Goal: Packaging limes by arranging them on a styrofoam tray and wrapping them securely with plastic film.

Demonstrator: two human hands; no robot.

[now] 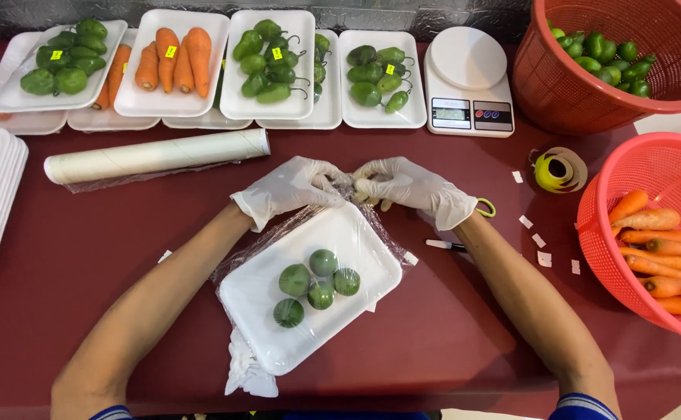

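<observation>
While both gloved hands, left hand [290,189] and right hand [414,187], pinch gathered cling film [346,187] at the far edge of the foam tray [356,241] of green peppers [317,286], wrapping seems underway, needing tight tucking underneath.

Both bare forearms reach forward and angle inward. The left hand [290,189] and right hand [418,189], each in a thin white disposable glove, meet fingertip to fingertip, fingers curled and pinched closed, wrists slightly bent.
</observation>
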